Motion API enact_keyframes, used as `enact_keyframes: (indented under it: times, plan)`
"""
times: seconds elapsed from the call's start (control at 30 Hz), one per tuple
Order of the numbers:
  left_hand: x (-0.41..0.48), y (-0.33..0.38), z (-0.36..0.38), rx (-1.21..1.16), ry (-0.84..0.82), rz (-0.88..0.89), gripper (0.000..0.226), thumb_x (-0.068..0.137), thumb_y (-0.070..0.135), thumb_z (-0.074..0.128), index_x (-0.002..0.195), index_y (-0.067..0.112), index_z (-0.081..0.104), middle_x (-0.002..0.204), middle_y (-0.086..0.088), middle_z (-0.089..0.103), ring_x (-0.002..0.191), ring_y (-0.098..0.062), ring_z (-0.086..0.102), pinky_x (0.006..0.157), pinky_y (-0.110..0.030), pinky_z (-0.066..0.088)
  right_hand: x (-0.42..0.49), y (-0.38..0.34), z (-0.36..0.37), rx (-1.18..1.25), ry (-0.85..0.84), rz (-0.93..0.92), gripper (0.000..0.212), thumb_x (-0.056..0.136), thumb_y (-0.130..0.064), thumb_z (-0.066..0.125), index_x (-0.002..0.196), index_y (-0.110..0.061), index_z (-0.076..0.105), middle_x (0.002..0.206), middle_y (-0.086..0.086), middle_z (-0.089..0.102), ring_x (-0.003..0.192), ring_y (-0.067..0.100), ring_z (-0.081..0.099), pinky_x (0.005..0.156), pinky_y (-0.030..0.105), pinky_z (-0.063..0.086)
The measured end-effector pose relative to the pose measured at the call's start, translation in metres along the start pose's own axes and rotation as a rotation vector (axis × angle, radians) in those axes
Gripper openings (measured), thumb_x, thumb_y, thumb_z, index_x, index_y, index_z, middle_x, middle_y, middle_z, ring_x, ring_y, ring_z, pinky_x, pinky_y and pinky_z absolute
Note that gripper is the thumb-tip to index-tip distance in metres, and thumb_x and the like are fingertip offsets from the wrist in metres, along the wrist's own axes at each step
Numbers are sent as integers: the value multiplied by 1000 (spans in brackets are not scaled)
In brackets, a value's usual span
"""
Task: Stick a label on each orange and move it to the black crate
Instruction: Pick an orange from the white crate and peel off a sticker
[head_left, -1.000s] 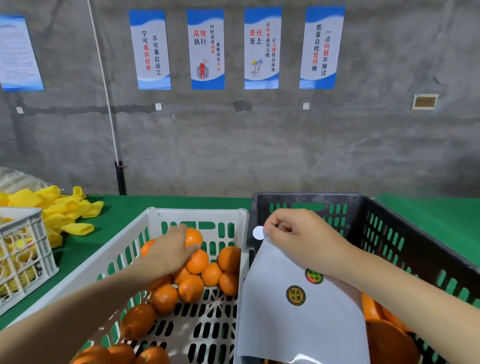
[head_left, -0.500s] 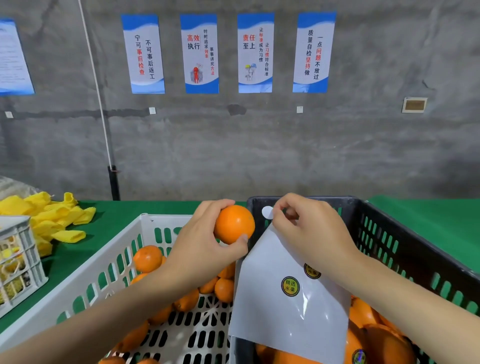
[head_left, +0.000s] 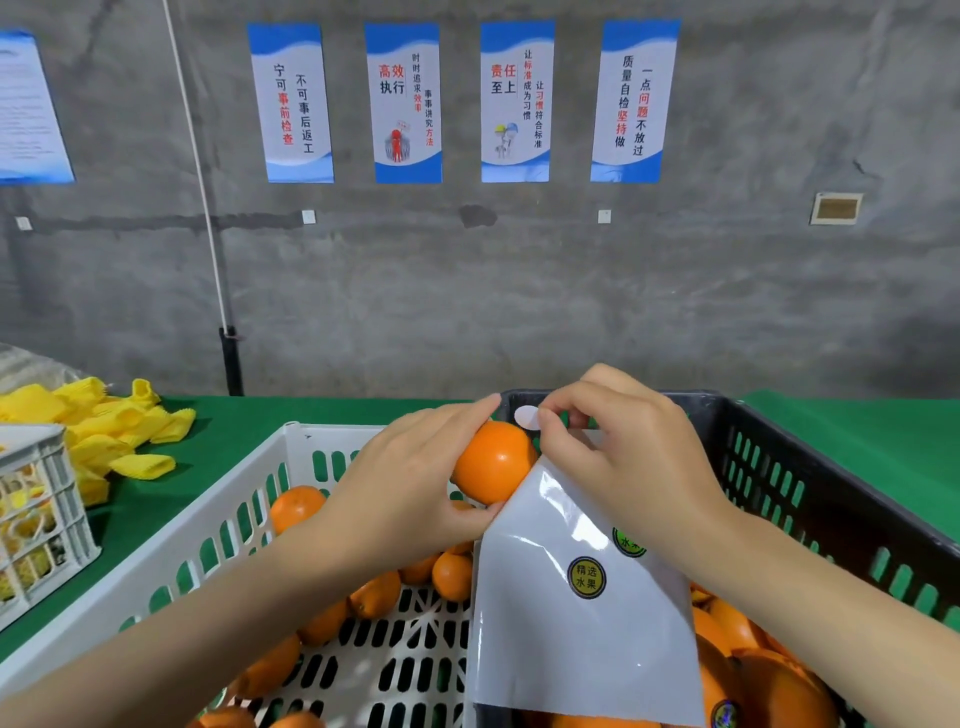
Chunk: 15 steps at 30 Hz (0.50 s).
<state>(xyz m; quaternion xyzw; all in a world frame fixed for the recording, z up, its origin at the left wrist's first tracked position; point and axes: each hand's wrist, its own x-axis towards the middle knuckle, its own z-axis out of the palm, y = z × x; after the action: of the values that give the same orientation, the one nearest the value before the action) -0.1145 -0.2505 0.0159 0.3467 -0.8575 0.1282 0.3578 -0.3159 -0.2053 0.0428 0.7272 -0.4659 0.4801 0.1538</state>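
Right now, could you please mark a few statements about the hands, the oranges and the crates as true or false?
1. The left hand holds an orange. True.
2. The right hand is empty. False: it pinches a round label beside that orange.
3. The black crate holds no fruit. False: oranges lie in it.
4. Yellow foam nets lie on the green table, left of the white crate. True.

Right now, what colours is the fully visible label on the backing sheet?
The label is black-rimmed with a yellow centre and dark characters; head view.
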Motion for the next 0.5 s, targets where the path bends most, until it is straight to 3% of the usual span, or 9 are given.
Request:
enact_keyframes:
  times: [0.13,0.37,0.5]
  plan:
    - [-1,2,2,27,17,47,81,73,52,79,139,10,56,129,-6,67,115,-28,66,94,-40,49,0,0,-1,60,-85,-51,12,88,-25,66,85,-18,76,78,-8,54,70,13,56,60,40,50]
    - [2,2,-1,47,42,44,79,72,56,72,136,13,58,125,-2,68,108,-21,68,90,-28,45,-1,0,-2,45,-191,-157,8,86,-18,73,90,-17,80,79,-4,55,66,17,56,56,39,49]
    - [2,3,-1,25,56,75,71,78,60,61,134,17,61,123,2,69,106,-18,68,89,-31,53,1,0,-6,91,-250,-126,12,87,-25,72,96,-24,81,77,-8,54,68,14,57,59,39,49]
